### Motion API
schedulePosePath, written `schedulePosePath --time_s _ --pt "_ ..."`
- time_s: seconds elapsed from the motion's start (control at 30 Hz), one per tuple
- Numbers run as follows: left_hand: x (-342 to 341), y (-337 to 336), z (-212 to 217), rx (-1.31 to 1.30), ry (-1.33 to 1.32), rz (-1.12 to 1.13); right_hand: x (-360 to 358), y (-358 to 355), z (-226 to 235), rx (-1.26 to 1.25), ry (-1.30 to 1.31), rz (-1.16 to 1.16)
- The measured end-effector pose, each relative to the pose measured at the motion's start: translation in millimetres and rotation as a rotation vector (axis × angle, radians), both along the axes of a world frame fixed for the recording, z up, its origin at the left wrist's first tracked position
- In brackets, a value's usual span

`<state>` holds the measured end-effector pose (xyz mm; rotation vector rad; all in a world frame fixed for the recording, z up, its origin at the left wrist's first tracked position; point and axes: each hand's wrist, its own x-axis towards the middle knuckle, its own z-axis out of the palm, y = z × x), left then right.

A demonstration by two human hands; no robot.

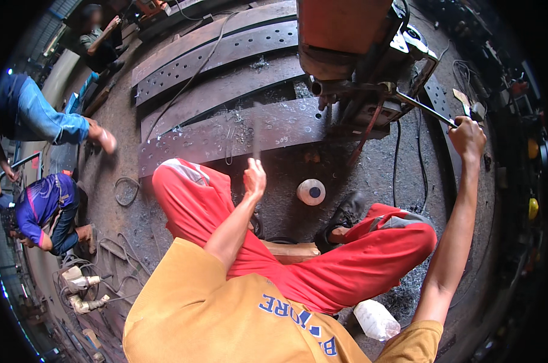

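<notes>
My right hand (467, 138) is closed round the end of a metal lever (428, 111) at the right of an orange-brown drilling machine (346, 36). This machine stands over long dark steel plates (225, 130), several of them with drilled holes. In front of the plates, above my bent red-trousered knee, my left hand (254, 180) is closed on a thin stick-like tool (256, 133). The tool points away from me, and it is too blurred to tell its kind. Between my legs stands a round white container (311, 192) with a dark centre, apart from both hands.
A wooden block (291, 251) lies beneath me, with a clear plastic bottle (377, 319) at my right hip. Black cables (397, 163) cross the floor by the machine. Metal shavings are scattered about. Several people are at the left, near corded power tools (83, 284).
</notes>
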<state>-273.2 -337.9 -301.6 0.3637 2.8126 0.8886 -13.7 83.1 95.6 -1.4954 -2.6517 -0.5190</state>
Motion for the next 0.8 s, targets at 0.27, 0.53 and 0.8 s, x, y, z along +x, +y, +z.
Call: schedulePosePath --time_s 0.27,0.53,0.8 --pt "2 -16 -16 -0.026 -0.08 0.151 -1 -3 -1 0.009 -0.004 0.012" --pt "3 39 -12 -0.004 -0.017 -0.298 -2 -1 -3 -0.003 0.004 0.011" --pt "-32 44 -18 0.04 -0.108 0.267 -3 -2 0 -0.007 -0.021 -0.017"
